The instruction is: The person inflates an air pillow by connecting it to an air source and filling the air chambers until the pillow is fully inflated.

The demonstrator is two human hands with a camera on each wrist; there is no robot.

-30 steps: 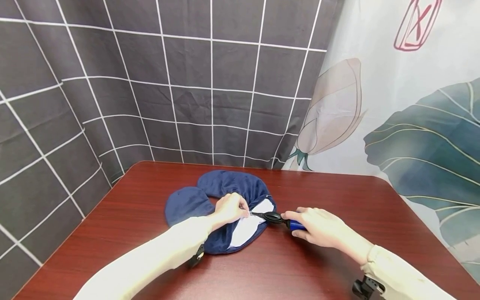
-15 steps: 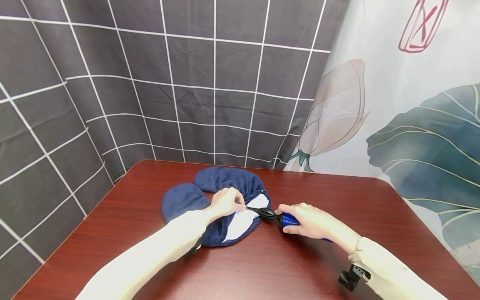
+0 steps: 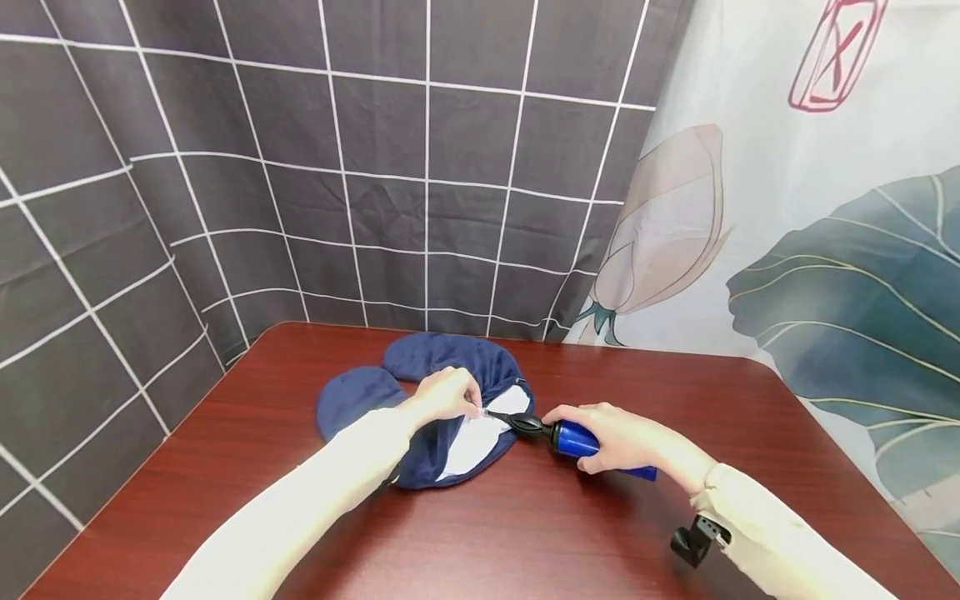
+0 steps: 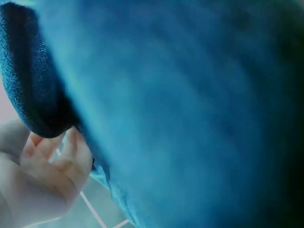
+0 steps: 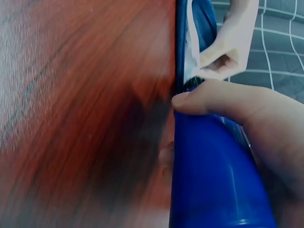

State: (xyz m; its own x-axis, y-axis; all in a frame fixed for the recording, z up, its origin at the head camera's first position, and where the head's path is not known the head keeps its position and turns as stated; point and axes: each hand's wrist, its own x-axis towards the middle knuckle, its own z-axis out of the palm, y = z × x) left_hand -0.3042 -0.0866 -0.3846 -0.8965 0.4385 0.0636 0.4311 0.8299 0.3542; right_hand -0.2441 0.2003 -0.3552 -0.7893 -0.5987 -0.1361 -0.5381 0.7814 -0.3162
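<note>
A navy U-shaped neck pillow (image 3: 356, 402) lies on the table, its cover parted over a white inner piece (image 3: 467, 446). My left hand (image 3: 444, 393) reaches across the pillow and pinches a small clear valve (image 3: 481, 412) at the white piece. In my right hand (image 3: 626, 439) is a blue hand pump (image 3: 576, 439), gripped round its body. Its black front end (image 3: 528, 425) points left, its thin tip meeting the valve at my left fingertips. Whether the tip sits inside cannot be told. In the right wrist view the thumb (image 5: 204, 99) presses along the blue barrel (image 5: 213, 171).
The reddish-brown wooden table (image 3: 480, 542) carries the pillow. A dark gridded curtain (image 3: 375, 167) hangs behind it, and a white floral curtain (image 3: 690, 250) at the right. Navy cloth (image 4: 166, 104) fills most of the left wrist view, blurred.
Both hands, the pump and the pillow have shifted slightly left in the head view. More of the pump's blue barrel shows past the right hand. Both holds are kept.
</note>
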